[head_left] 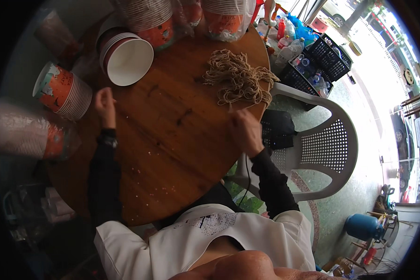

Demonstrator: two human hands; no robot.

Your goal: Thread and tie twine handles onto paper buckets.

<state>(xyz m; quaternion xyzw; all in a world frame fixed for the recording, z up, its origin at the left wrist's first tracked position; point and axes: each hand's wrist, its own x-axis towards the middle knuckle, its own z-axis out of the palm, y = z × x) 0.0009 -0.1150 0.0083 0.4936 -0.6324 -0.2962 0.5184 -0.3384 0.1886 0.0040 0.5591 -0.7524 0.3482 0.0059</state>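
Note:
On a round brown wooden table [172, 140], my left hand [106, 108] is raised over the left side with its fingers curled in. Anything in those fingers is too small to make out. Just beyond it, a stack of wide paper tubs [129, 61] lies tipped, its white inside facing me. My right hand [246, 131] is at the table's right edge, fingers closed and slightly blurred. A tangled heap of tan twine [240, 77] lies right beyond it. Whether a strand runs into the right fingers cannot be told.
Orange-printed paper tubs [63, 91] and plastic-wrapped stacks [30, 133] line the left side; more wrapped stacks [224, 18] stand at the far edge. A grey plastic chair [324, 144] holding a black bag [277, 128] is at right. Beyond are black crates [329, 58] of bottles.

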